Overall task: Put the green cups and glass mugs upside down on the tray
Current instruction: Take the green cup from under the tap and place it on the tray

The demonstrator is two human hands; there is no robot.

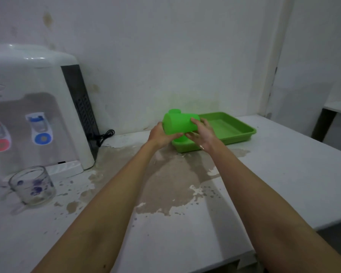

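Observation:
A green cup lies tipped on its side in the air over the near left corner of the green tray. My left hand grips its lower left end and my right hand grips its right end. Behind it, another green cup shows just its top. Something green lies under my hands in the tray; I cannot tell what it is. A glass mug with blue flower prints stands upright on the counter at the far left, well away from both hands.
A white water dispenser fills the left side, its black cord lying by the wall. The white counter has worn, stained patches in the middle. Its edge drops off at the right and at the front.

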